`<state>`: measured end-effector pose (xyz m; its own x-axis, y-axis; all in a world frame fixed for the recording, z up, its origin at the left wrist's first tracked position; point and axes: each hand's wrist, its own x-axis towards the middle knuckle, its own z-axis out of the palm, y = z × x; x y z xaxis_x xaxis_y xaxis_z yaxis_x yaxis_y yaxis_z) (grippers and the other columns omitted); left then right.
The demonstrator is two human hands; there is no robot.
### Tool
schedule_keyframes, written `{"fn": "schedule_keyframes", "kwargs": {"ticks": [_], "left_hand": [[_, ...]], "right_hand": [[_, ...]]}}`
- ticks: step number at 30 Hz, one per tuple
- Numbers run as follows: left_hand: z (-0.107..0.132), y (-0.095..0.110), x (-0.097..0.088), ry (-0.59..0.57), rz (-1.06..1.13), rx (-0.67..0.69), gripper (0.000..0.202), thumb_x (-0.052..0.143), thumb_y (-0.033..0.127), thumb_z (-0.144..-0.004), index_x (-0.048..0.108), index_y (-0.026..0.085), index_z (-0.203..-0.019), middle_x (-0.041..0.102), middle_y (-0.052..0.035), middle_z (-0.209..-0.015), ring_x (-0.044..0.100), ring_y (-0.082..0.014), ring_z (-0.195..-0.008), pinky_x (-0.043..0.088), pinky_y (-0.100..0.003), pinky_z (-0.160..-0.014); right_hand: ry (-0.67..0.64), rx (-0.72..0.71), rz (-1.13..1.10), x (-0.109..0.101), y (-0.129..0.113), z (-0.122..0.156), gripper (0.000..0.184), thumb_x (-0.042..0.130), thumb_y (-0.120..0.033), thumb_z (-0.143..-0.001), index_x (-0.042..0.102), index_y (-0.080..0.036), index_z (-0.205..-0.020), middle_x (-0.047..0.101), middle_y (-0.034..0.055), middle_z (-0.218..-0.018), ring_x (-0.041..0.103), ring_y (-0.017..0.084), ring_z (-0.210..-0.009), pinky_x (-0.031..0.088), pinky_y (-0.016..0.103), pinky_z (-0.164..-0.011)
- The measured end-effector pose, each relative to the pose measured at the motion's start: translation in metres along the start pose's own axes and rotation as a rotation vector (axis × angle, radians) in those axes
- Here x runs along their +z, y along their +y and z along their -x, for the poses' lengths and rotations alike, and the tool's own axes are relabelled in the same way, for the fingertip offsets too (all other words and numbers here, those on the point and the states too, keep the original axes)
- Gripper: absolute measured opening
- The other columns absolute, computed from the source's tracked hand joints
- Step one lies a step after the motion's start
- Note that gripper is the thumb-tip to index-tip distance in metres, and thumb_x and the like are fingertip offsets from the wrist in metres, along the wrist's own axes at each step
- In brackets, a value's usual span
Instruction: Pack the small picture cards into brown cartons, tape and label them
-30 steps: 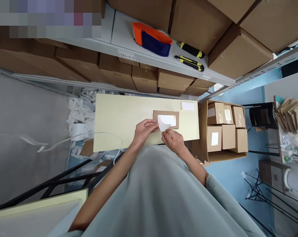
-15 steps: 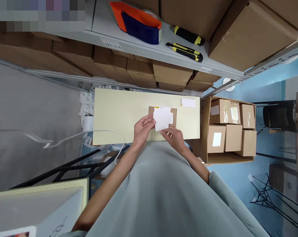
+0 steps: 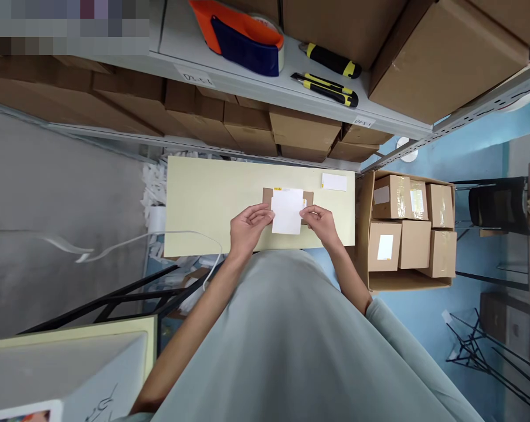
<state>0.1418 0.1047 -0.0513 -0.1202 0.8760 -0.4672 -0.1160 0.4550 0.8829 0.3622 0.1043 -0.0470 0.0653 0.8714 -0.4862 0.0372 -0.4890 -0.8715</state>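
A white label sheet (image 3: 286, 214) is stretched between my two hands, above a small brown cardboard box (image 3: 309, 197) on the pale yellow table. My left hand (image 3: 248, 225) pinches its left edge. My right hand (image 3: 321, 221) pinches the right edge at about the same height. Beneath the sheet, the box is mostly covered; only its brown ends and a bit of white, yellow-marked paper show. Whether the sheet touches the box, I cannot tell. Another white label (image 3: 334, 181) with a yellow mark lies at the table's far right.
The pale yellow table (image 3: 203, 199) runs below a grey shelf holding an orange-and-blue tape dispenser (image 3: 243, 41) and two utility knives (image 3: 326, 88). Right of the table stands a large open carton (image 3: 410, 282) with several boxes inside. A white cable (image 3: 150, 235) crosses the table's left front edge.
My right hand has moved up and right, from the sheet's lower corner to its right edge. The sheet has straightened and now hangs level. My left hand has shifted slightly left.
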Motion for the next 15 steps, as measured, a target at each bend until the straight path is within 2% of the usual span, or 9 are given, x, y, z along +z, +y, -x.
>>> {"fn": "schedule_keyframes", "kwargs": {"ticks": [2, 6, 7, 8, 9, 11, 13, 15], "left_hand": [[-0.001, -0.002, -0.005, 0.048, -0.013, -0.01, 0.056, 0.096, 0.049, -0.067, 0.082, 0.018, -0.112, 0.082, -0.0089, -0.099, 0.079, -0.0262, -0.098, 0.066, -0.048, -0.104], [-0.002, -0.009, -0.015, 0.062, -0.012, -0.045, 0.05, 0.093, 0.046, -0.071, 0.082, 0.018, -0.111, 0.084, -0.0106, -0.102, 0.082, -0.028, -0.096, 0.068, -0.049, -0.099], [-0.003, -0.012, -0.017, 0.054, -0.01, -0.053, 0.05, 0.092, 0.046, -0.073, 0.082, 0.017, -0.112, 0.084, -0.0114, -0.104, 0.082, -0.0283, -0.095, 0.068, -0.049, -0.098], [-0.003, -0.016, -0.018, 0.041, -0.013, -0.057, 0.05, 0.09, 0.047, -0.074, 0.081, 0.017, -0.113, 0.084, -0.0123, -0.106, 0.082, -0.0284, -0.095, 0.069, -0.048, -0.096], [-0.003, -0.018, -0.018, 0.026, -0.023, -0.051, 0.05, 0.088, 0.047, -0.076, 0.08, 0.017, -0.116, 0.084, -0.013, -0.109, 0.082, -0.0283, -0.096, 0.069, -0.047, -0.095], [-0.004, -0.023, -0.019, -0.009, -0.086, 0.022, 0.052, 0.085, 0.048, -0.08, 0.078, 0.019, -0.122, 0.083, -0.0139, -0.119, 0.081, -0.0278, -0.102, 0.069, -0.044, -0.093], [-0.004, -0.025, -0.02, -0.058, -0.208, 0.179, 0.047, 0.082, 0.048, -0.085, 0.079, 0.022, -0.124, 0.08, -0.0125, -0.129, 0.079, -0.0268, -0.111, 0.068, -0.041, -0.093], [-0.004, -0.025, -0.024, -0.123, -0.353, 0.337, 0.033, 0.078, 0.047, -0.091, 0.082, 0.025, -0.115, 0.08, -0.0095, -0.125, 0.075, -0.0258, -0.114, 0.067, -0.04, -0.093]], "right_hand": [[0.112, -0.046, 0.099, -0.014, 0.0, -0.006, 0.029, 0.077, -0.052, -0.086, 0.075, -0.023, -0.085, 0.067, -0.0011, -0.076, 0.05, 0.013, -0.062, 0.047, 0.028, -0.061], [0.625, -0.21, 0.501, -0.043, 0.0, -0.012, 0.023, 0.062, -0.037, -0.101, 0.075, -0.019, -0.095, 0.072, 0.0114, -0.109, 0.063, 0.019, -0.083, 0.047, 0.029, -0.066], [0.705, -0.237, 0.595, -0.045, 0.0, -0.011, 0.025, 0.057, -0.035, -0.105, 0.076, -0.019, -0.099, 0.07, 0.0136, -0.115, 0.065, 0.02, -0.087, 0.046, 0.029, -0.066], [0.719, -0.259, 0.683, -0.044, 0.001, -0.007, 0.027, 0.054, -0.032, -0.108, 0.076, -0.018, -0.103, 0.069, 0.0147, -0.117, 0.066, 0.021, -0.089, 0.044, 0.029, -0.065], [0.659, -0.284, 0.77, -0.039, 0.001, -0.001, 0.027, 0.053, -0.031, -0.11, 0.076, -0.018, -0.104, 0.069, 0.0144, -0.117, 0.067, 0.021, -0.087, 0.041, 0.029, -0.063], [0.363, -0.338, 0.942, -0.023, 0.002, 0.014, 0.023, 0.056, -0.028, -0.111, 0.076, -0.021, -0.103, 0.07, 0.0114, -0.112, 0.066, 0.019, -0.079, 0.038, 0.029, -0.061], [0.013, -0.359, 1.082, -0.005, 0.0, 0.03, 0.02, 0.06, -0.026, -0.11, 0.076, -0.022, -0.101, 0.072, 0.0081, -0.111, 0.065, 0.016, -0.074, 0.037, 0.029, -0.06], [-0.216, -0.326, 1.18, 0.008, -0.007, 0.041, 0.02, 0.059, -0.025, -0.111, 0.077, -0.023, -0.103, 0.073, 0.0065, -0.115, 0.067, 0.015, -0.076, 0.038, 0.028, -0.062]]}}
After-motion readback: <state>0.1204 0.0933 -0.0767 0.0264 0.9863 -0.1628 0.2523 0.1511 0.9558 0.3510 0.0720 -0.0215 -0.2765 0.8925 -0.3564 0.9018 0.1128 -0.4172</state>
